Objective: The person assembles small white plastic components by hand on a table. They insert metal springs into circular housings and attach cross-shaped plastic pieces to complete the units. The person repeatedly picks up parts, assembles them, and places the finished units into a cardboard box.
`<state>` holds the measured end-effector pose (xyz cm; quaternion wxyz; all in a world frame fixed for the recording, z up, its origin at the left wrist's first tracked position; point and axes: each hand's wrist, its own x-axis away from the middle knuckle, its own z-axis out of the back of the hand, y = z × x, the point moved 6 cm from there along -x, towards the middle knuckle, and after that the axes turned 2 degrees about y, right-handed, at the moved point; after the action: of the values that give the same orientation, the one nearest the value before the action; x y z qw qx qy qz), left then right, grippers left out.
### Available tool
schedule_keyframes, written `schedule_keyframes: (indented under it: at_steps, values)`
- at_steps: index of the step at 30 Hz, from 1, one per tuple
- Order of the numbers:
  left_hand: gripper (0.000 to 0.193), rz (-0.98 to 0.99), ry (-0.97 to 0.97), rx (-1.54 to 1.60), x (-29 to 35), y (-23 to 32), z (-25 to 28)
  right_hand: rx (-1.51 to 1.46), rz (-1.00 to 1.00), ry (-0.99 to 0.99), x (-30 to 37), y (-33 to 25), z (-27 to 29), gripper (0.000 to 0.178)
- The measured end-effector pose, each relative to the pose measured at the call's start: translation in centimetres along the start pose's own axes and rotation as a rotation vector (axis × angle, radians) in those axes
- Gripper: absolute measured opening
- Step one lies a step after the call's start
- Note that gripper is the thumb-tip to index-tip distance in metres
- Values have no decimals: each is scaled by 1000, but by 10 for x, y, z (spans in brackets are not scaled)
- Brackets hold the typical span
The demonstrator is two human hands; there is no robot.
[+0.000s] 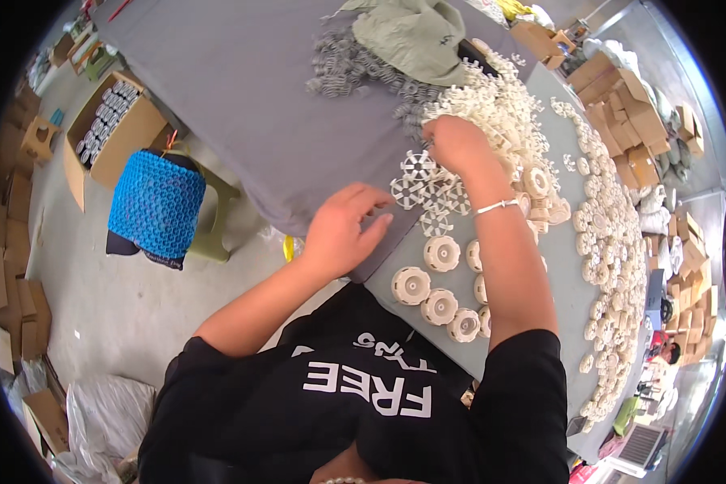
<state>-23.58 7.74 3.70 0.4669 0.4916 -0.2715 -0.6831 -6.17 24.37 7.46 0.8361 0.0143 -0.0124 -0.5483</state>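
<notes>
Near the table (242,97) edge, left hand (343,234) rests released, right hand (457,143) grasping white plastic pieces (500,105); open brown carton (109,129) stands on floor.

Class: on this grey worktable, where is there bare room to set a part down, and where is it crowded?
Bare: the grey table left of the grey rings, up from the left hand. Crowded: the cream spoked pieces around the right hand, and the round cream discs along the right edge.
</notes>
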Motion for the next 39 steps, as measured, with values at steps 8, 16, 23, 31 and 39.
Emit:
schedule_keyframes:
  at_steps: [8, 16, 23, 31, 39]
  values:
    - [90, 4, -137, -446, -37, -18, -66, -50, 97, -49, 56, 9, -23, 27]
    - [86, -141, -474, -366, -53, -8, -88, -627, 95, 416, 157, 65, 46, 15]
    - [59, 92, -239, 93, -60, -56, -88, -871, -877, 642, 357, 235, -29, 22]
    - [49, 865, -259, 1302, -24, 17, -111, -134, -624, 761, 407, 251, -56, 31]
    - [61, 1106, -1187, 1303, 130, 118, -212, -416, -425, 352, 338, 195, -65, 56]
